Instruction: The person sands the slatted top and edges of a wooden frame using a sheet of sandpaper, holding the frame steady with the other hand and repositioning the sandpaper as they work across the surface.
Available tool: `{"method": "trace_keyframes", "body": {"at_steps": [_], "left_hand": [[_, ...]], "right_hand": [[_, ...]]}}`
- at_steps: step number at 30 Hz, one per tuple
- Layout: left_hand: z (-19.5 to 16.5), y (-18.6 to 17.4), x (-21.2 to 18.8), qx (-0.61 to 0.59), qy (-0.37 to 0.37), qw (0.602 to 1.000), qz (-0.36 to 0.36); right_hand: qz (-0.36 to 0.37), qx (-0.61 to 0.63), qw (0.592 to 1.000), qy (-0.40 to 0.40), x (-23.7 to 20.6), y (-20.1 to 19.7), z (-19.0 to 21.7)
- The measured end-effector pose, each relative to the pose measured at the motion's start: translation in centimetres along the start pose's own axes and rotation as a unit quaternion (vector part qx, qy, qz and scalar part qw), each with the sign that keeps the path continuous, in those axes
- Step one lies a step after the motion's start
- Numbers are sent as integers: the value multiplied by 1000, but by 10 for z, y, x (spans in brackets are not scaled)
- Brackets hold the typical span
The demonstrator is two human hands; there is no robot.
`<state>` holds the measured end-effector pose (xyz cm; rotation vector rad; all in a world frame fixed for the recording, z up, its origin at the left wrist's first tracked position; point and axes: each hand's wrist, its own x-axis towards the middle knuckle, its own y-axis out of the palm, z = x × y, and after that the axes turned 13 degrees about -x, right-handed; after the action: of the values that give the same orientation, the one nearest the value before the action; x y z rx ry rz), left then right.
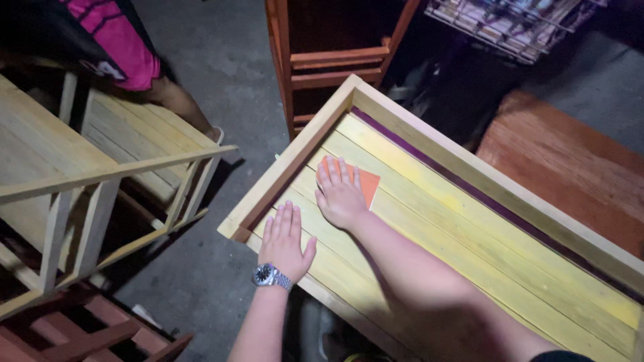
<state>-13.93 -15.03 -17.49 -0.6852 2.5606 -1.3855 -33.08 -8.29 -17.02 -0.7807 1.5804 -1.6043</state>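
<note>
The right hand (340, 194) pressed flat, fingers together, on an orange square sandpaper sheet (368, 184) lying cornerwise across the yellow wooden slatted frame (429, 221), near its end rail; left hand (285, 240) lay flat beside, fingers slightly apart.

I see open slats (469, 234) running right of my hands; the raised rim (295, 157) walls the far and left edges.

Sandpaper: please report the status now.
Right hand flat on orange sandpaper, on yellow slats. Left hand flat on slats. Nothing in the way.
</note>
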Motion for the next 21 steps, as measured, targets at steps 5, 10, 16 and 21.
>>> {"method": "trace_keyframes", "body": {"at_steps": [5, 10, 16, 21], "left_hand": [[-4, 0, 0, -6, -6, 1000, -24], [-1, -4, -2, -13, -22, 999, -30], [3, 5, -5, -20, -29, 998, -54], [7, 9, -19, -10, -43, 996, -76]], "right_hand": [[30, -79, 994, -69, -120, -10, -33], [40, -69, 994, -80, -149, -6, -26], [-6, -30, 994, -107, -42, -3, 31], [53, -40, 991, -116, -83, -12, 17]]}}
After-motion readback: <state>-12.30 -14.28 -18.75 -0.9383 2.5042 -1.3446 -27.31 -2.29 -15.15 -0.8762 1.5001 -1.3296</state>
